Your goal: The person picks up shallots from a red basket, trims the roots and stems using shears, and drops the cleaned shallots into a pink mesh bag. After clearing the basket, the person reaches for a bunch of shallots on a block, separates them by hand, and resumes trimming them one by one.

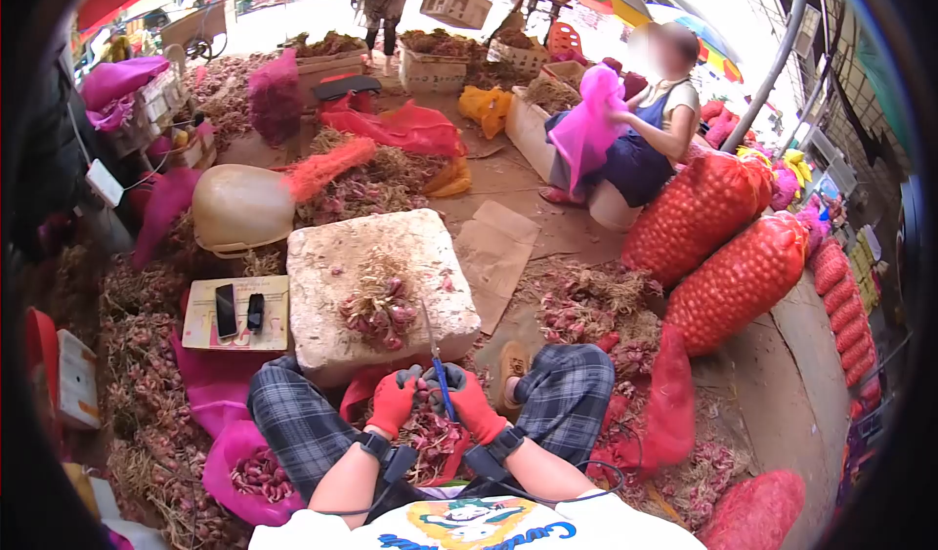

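Observation:
My right hand [471, 401], in a red and grey work glove, is closed around a knife [443, 386] with a blue handle. Its thin blade points up and away, over the near edge of a white foam block [311, 306]. Close beside it, my left hand [394, 402], gloved the same way, has its fingers curled together near the knife; what they hold is hidden. A bunch of shallots [384, 311] with dry tops lies on the block. Below my hands, between my knees, are loose shallots [430, 443].
Shallot heaps lie to the left [151, 403] and right [596, 301]. A phone [226, 311] and a small black device [256, 312] rest on a box [200, 335]. Full red net sacks [738, 281] stand at right. A seated co-worker [645, 140] holds a pink net bag [589, 120].

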A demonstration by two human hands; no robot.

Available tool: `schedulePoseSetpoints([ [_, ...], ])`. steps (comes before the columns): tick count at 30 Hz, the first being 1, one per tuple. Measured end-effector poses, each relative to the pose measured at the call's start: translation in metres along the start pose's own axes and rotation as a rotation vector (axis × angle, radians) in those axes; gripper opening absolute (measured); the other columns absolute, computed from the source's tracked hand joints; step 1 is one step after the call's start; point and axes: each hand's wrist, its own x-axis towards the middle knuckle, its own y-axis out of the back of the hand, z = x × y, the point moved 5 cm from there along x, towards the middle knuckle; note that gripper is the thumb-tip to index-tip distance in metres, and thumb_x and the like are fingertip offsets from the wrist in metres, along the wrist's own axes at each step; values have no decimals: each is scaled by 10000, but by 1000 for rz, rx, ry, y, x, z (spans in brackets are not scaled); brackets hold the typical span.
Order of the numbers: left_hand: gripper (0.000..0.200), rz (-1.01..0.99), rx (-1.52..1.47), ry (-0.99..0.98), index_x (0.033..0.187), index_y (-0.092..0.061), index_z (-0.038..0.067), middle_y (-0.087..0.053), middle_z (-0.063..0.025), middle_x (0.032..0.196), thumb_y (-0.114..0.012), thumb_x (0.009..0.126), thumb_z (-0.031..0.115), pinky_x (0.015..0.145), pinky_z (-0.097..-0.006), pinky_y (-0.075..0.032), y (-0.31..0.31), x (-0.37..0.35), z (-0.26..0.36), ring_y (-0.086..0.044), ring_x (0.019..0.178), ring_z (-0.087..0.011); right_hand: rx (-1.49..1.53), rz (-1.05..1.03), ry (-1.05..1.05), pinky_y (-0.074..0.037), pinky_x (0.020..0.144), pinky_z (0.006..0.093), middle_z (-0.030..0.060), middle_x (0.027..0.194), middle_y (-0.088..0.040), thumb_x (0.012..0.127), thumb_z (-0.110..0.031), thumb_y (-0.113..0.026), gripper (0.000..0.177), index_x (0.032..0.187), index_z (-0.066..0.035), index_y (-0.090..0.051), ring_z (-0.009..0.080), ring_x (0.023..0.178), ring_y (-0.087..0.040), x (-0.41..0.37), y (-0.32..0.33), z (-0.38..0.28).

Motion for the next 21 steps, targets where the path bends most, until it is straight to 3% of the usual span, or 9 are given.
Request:
schedulePoseSetpoints([
  [2,262,46,196,-70,767,-631,25,-641,-95,699,-570,862,262,630,-380,-465,5,0,2,-617,677,-270,19,-7,8,-473,549,201,49,862,-632,819,-81,-637,244,1037,-9,-551,71,621,-570,4,-2,7],
  [5,255,96,386,-63,795,-626,22,-633,-113,738,-578,848,266,637,-390,-463,17,-2,-3,-603,696,-304,75,41,1,-492,558,212,75,905,-645,817,-69,-637,267,1059,-1,-547,93,646,-590,5,3,11],
  [6,212,132,478,-126,865,-628,30,-644,-92,764,-556,873,230,615,-364,-469,19,0,-8,-617,677,-256,112,44,18,-496,560,214,75,906,-645,816,-70,-640,273,1063,-1,-546,97,652,-593,6,6,12],
  [9,241,-271,-367,308,1005,-619,32,-671,-65,870,-483,937,219,687,-306,-506,5,2,-39,-646,778,-178,132,106,98,-526,647,241,69,945,-651,825,-7,-606,221,1043,-6,-571,124,764,-628,7,19,14],
  [11,268,-483,-615,226,1152,-542,41,-605,-82,1110,-446,955,196,826,-289,-494,-14,-13,11,-593,991,-153,27,193,212,-517,687,236,65,942,-650,826,9,-599,214,1038,-8,-571,126,783,-624,12,23,14],
  [13,291,-556,-674,216,1209,-495,53,-574,-71,1155,-446,952,180,855,-295,-480,-27,-12,8,-565,1039,-148,-89,114,214,-501,722,241,51,931,-645,821,-1,-612,223,1040,-8,-573,108,807,-602,15,19,22],
  [19,224,-493,-681,76,1140,-519,90,-599,-45,1042,-470,944,185,705,-264,-492,-15,1,-49,-595,871,-137,-171,43,129,-509,734,249,33,954,-636,811,-30,-636,271,1074,-10,-571,89,825,-589,10,12,52],
  [20,185,-295,-884,328,1105,-528,101,-596,-31,982,-475,948,183,643,-241,-479,-14,-10,-25,-587,806,-124,-165,41,149,-484,724,235,17,919,-649,792,-59,-663,279,1054,-9,-578,60,810,-564,11,11,56],
  [21,183,-301,-914,300,1104,-528,102,-596,-28,966,-479,948,182,640,-244,-482,-9,-9,-25,-587,802,-125,-138,8,120,-484,722,235,16,910,-648,796,-66,-661,271,1049,-13,-580,61,810,-564,9,7,54],
])
